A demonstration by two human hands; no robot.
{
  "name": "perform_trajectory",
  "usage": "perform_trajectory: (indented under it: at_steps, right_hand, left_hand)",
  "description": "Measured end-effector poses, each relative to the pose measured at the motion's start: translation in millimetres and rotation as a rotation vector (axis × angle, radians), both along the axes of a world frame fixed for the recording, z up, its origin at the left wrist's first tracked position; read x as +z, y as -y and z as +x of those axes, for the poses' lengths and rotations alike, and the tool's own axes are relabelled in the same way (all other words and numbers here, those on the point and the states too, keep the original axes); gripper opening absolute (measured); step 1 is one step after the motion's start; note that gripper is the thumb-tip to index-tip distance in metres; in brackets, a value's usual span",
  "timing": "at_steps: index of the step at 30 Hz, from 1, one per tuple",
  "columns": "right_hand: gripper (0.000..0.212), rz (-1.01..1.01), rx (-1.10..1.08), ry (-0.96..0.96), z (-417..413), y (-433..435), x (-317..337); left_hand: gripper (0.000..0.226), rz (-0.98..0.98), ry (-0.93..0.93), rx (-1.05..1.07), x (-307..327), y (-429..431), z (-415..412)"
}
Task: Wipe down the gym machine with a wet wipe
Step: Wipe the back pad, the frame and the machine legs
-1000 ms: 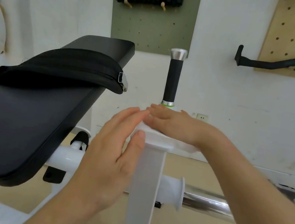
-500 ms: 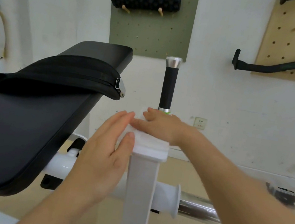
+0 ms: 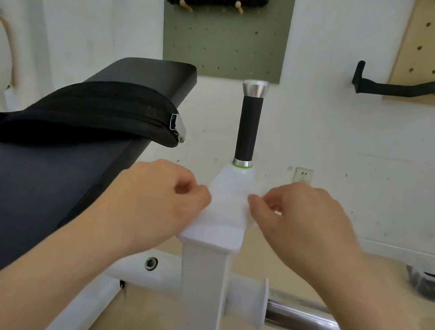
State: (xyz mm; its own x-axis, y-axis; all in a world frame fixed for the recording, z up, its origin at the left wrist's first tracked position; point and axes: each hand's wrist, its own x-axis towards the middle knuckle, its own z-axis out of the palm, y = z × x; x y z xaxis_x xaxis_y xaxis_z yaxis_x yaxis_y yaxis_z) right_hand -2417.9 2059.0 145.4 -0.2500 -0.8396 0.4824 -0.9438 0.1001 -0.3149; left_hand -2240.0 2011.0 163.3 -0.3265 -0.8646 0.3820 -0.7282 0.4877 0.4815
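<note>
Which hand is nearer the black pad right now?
Left. The left hand is close beside the black pad, pinching the wet wipe; the right hand pinches its other side, beyond the white post.

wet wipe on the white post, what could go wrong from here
1. The left hand and right hand pinch the wet wipe at opposite edges over the white post. Pulling apart could tear it or slip it out of one pinch.
2. The wipe covers only the post's top, so the black handle above might get skipped.
</note>
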Motion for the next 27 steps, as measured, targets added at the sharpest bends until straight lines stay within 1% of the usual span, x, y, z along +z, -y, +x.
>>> perform_trajectory:
  at_steps: [1,3,4,5,6,8,9,10,12,13,15,17,20,22,23,25,27]
  right_hand:
    - [0.027,-0.063,0.025,0.025,-0.4,3.3,-0.1]
    - [0.016,-0.114,0.164,0.212,0.7,12.9,-3.8]
    - [0.016,-0.111,0.233,0.327,2.9,18.4,-9.7]
    - [0.015,-0.118,0.281,0.444,4.6,23.7,-16.7]
    - [0.013,-0.154,0.310,0.562,4.6,29.6,-23.4]
    - [0.011,-0.261,0.334,0.752,1.7,41.6,-33.9]
    - [0.011,-0.299,0.327,0.822,-0.8,49.5,-36.9]
    - [0.011,-0.324,0.312,0.876,-3.3,58.6,-37.5]
    - [0.011,-0.378,0.270,0.933,-8.5,79.8,-37.1]
    - [0.012,-0.414,0.247,0.948,-11.3,91.1,-36.6]
    - [0.018,-0.458,0.202,0.938,-17.7,110.5,-38.0]
    - [0.025,-0.440,0.203,0.872,-22.7,117.4,-41.7]
    - [0.031,-0.345,0.342,0.771,-24.0,101.1,-48.7]
    - [0.032,-0.292,0.477,0.700,-21.7,73.8,-57.6]
    - [0.032,-0.295,0.540,0.633,-20.7,58.9,-63.6]
    - [0.033,-0.333,0.637,0.505,-19.6,33.3,-72.9]
    - [0.037,-0.344,0.665,0.431,-24.5,25.1,-75.3]
  left_hand:
    - [0.036,-0.038,0.114,0.031,1.7,0.0,-5.7]
    - [0.037,-0.055,0.269,0.027,2.2,2.4,-19.4]
    - [0.036,-0.015,0.297,0.004,0.9,5.7,-23.5]
    - [0.033,0.073,0.272,-0.030,-0.1,11.4,-26.2]
    - [0.026,0.205,0.182,-0.079,0.2,18.1,-29.5]
    - [0.009,0.503,-0.108,-0.183,1.1,30.2,-35.8]
    - [0.007,0.608,-0.215,-0.220,1.3,37.2,-40.6]
    - [0.014,0.656,-0.283,-0.238,1.3,45.3,-47.0]
    - [0.027,0.650,-0.342,-0.230,2.7,61.1,-63.2]
    - [0.030,0.625,-0.348,-0.222,4.6,66.8,-71.5]
    - [0.027,0.588,-0.348,-0.216,6.4,77.0,-85.1]
    - [0.024,0.516,-0.256,-0.220,3.3,85.7,-91.0]
    - [0.034,0.373,0.008,-0.257,-2.6,87.8,-82.1]
    - [0.041,0.293,0.169,-0.328,-5.4,74.2,-67.6]
    - [0.044,0.251,0.234,-0.369,-8.2,63.7,-57.2]
    - [0.056,0.211,0.333,-0.429,-15.5,38.3,-30.7]
    - [0.077,0.249,0.351,-0.440,-15.9,19.8,-12.3]
